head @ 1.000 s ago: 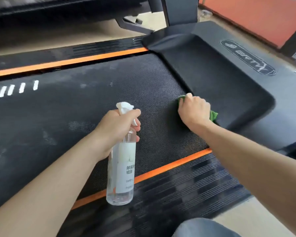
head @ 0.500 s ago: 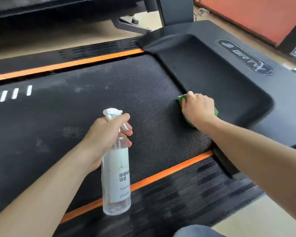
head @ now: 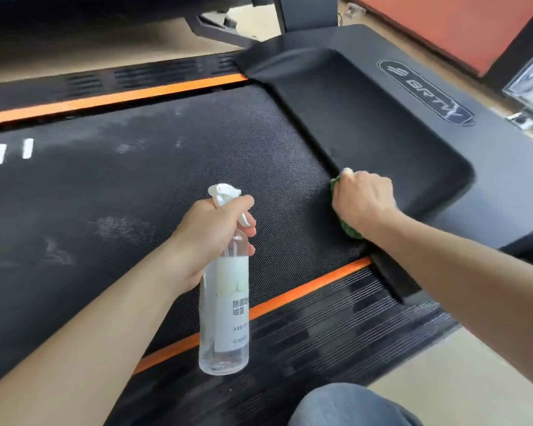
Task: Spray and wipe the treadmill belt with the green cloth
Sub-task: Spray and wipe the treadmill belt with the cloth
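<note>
Black textured treadmill belt (head: 166, 186) between orange side strips (head: 111, 99). Right hand (head: 363, 201) presses the bunched green cloth (head: 350, 230) onto the belt beside the motor cover (head: 382, 133), fingers curled over it for wiping. Left hand (head: 213, 232) grips the clear spray bottle (head: 225, 318) upright, apparently ready for spraying.

The spray bottle (head: 225, 302) label reads "除菌" and "喷雾"; the motor cover (head: 382, 124) logo is illegible.

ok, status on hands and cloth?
Left hand gripping spray bottle. Right hand pressing green cloth on belt at motor cover edge. Nothing blocking.
</note>
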